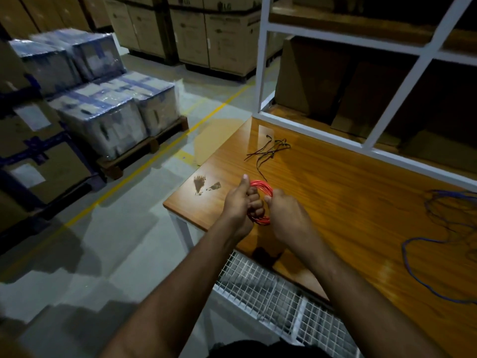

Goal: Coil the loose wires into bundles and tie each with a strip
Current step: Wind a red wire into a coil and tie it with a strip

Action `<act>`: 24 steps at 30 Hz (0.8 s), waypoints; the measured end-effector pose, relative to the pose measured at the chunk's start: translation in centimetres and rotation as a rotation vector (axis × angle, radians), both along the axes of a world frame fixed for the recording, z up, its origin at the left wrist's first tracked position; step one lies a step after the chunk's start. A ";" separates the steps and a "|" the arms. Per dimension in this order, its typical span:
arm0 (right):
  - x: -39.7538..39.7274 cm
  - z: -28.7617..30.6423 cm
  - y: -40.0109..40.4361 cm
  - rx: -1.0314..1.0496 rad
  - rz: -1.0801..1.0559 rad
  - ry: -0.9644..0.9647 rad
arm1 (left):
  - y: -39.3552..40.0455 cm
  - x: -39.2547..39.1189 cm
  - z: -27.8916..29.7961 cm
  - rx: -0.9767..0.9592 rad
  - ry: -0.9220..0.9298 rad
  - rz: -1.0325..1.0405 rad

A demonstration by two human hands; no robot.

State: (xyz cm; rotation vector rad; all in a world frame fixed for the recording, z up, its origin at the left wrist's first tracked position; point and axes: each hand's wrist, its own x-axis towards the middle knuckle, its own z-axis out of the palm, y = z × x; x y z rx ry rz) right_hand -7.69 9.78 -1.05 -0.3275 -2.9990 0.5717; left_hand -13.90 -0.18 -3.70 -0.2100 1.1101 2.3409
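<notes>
Above the near corner of the wooden table (pixel 335 192): red wire coil (pixel 260 202), being held between both hands. Left hand (pixel 240 202) is gripping one side, thumb raised; right hand (pixel 286 213) is closing fingers round the other. Advice: keep loops pinched flat and even while reaching for a strip from the ties (pixel 200 183). Blue wire (pixel 423 259) is lying loose at right.

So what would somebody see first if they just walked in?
Probably the bright red wire coil, gripped by both the left hand and the right hand over the near corner of the orange wooden table. Next, the loose blue wire sprawled at the table's right side.
</notes>
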 end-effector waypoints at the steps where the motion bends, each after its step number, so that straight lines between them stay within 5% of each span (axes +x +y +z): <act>1: -0.7 0.2 0.2 0.016 -0.002 -0.006 | -0.1 -0.5 -0.1 0.046 -0.036 -0.039; 4: -2.5 0.4 1.9 -0.260 0.018 0.011 | -0.7 -2.1 0.1 0.191 -0.079 -0.218; 8: -2.9 0.0 4.1 -1.321 0.048 -0.051 | -1.8 -4.3 0.4 0.119 0.047 -0.421; 12: -4.5 -0.7 5.1 -1.642 -0.120 -0.063 | -0.8 -5.2 0.1 0.123 0.037 -0.457; 15: -5.6 -1.0 6.1 -1.622 -0.176 -0.025 | 0.4 -6.0 -0.2 0.034 0.069 -0.445; 21: -7.4 -2.1 7.4 -0.777 -0.070 0.151 | 2.8 -6.9 0.3 -0.091 -0.008 -0.285; 24: -7.9 -3.1 7.6 -0.630 -0.030 0.223 | 3.7 -6.4 0.1 -0.022 -0.058 -0.290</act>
